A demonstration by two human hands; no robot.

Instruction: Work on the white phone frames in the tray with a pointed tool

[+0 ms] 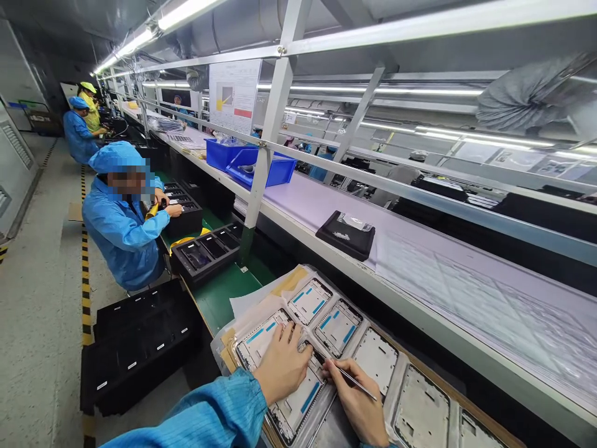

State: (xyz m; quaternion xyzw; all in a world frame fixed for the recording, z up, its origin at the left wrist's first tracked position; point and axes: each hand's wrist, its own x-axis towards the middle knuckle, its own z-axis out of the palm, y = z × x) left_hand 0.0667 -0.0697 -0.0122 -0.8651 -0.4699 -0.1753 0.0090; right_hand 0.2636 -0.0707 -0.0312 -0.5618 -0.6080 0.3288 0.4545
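Head view: left hand (280,367) flat on a frame (298,398), right hand (357,404) pinching tweezers (357,381), whose tip could slip and scratch it.

Seven white phone frames (339,328) lie in a row on the near bench, and one pair of tweezers (354,381) sits in the right hand (359,404). Two blue bins (252,163) and one black tray (346,235) stand on the conveyor. Three people in blue coats (122,224) work further along.
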